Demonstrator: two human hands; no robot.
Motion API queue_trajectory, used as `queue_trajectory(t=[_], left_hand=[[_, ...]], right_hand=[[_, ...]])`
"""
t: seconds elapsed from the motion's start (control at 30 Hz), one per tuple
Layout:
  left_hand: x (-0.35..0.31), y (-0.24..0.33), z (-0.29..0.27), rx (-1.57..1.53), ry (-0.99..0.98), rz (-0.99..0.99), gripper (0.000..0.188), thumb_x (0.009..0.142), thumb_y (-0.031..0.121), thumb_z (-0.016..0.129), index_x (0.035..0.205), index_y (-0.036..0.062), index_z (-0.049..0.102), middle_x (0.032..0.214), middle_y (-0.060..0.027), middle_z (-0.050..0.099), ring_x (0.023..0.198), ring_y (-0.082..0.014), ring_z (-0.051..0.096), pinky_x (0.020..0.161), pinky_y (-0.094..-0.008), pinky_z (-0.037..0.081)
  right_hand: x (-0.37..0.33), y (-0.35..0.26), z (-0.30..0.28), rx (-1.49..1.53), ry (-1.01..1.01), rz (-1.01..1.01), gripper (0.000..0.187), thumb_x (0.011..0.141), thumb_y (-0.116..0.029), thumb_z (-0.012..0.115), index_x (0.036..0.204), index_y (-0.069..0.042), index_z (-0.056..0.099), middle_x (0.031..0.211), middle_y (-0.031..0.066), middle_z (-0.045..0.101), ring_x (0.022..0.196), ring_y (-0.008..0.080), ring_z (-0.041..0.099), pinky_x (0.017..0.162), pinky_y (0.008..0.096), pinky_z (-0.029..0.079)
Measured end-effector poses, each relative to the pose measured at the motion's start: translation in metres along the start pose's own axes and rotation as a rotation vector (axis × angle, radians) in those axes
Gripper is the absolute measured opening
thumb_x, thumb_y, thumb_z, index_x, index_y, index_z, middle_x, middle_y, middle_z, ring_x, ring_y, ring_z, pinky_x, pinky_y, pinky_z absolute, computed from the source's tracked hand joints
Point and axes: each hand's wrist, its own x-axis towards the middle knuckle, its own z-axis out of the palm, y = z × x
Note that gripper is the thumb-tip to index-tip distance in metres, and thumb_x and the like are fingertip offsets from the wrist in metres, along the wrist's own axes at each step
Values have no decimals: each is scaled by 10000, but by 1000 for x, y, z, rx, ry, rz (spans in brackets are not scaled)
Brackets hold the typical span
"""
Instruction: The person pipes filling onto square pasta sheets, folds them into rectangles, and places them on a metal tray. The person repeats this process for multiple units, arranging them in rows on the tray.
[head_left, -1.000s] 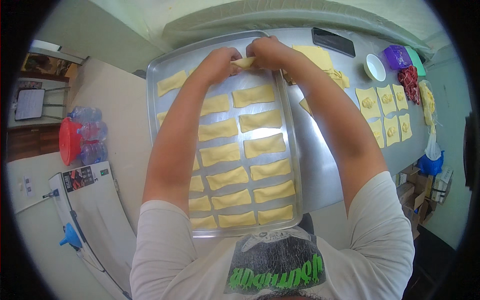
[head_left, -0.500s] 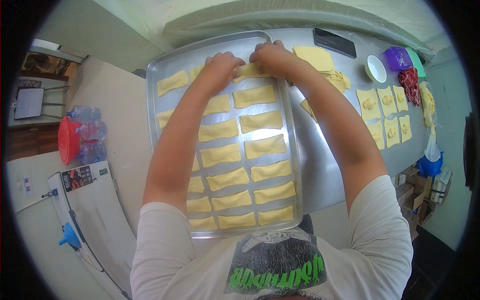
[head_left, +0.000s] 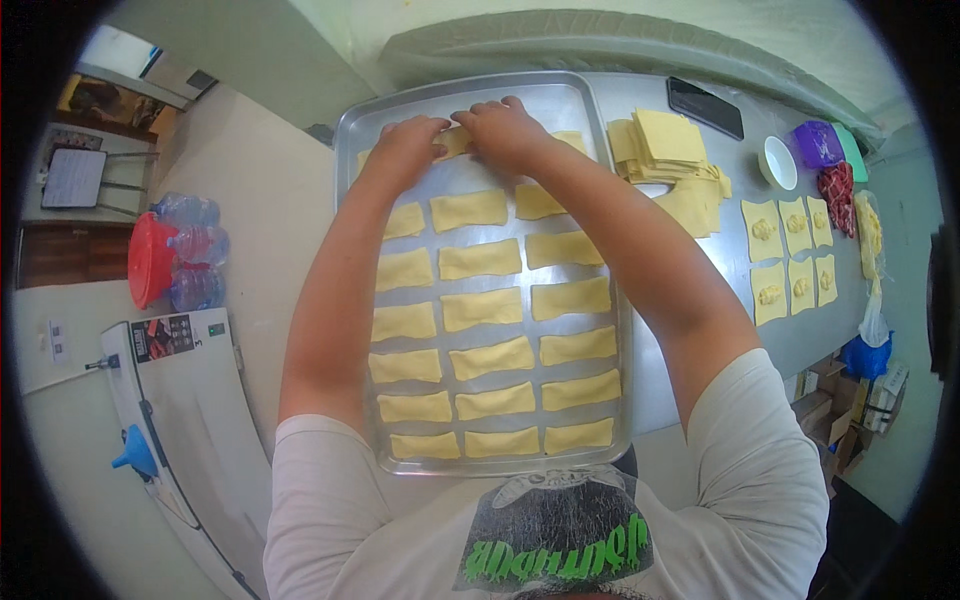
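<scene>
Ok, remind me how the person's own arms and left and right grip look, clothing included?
The off-white short sleeves look plain and belong to a shirt with a dark chest print. Both forearms are bare. The left grip and right grip show no gloves or watch.

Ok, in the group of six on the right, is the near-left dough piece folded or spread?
Spread: the dough piece lies flat on the table, its filling uncovered.
</scene>
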Motion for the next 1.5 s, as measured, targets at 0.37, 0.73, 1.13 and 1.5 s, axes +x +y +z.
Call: queue_trajectory(t=[0.37,0.73,1.13,1.5], left_hand=[[-17,2,-21,-425,-105,-115,296,926,61,721,1220,58,681,1093,-145,714,996,-264,695,853,-384,543],[-40,-66,-16,6,239,124,324,911,86,663,1233,68,691,1199,-166,701,1126,-396,645,999,-481,478],[-65,-80,-39,-179,67,-142,398,927,107,696,1319,50,659,1239,-194,697,1166,-359,653,970,-450,522],[-82,-90,-49,-89,-74,-168,325,940,60,659,1262,89,692,1306,-116,672,1169,-319,641,1029,-466,452]], right_hand=[[0,3,-24,508,-139,-20,355,899,-220,769,1227,-106,694,988,144,765,911,354,720,802,404,555],[4,-14,-9,84,81,-67,411,993,-280,655,1375,-132,636,1352,115,653,1276,289,589,1079,488,373],[70,-86,10,72,-4,-51,556,918,-283,740,1429,-136,578,1285,122,677,1265,325,596,1064,502,411],[64,-93,3,265,-187,-59,375,902,-258,747,1257,-144,703,1240,102,702,1152,312,658,1009,477,481]])
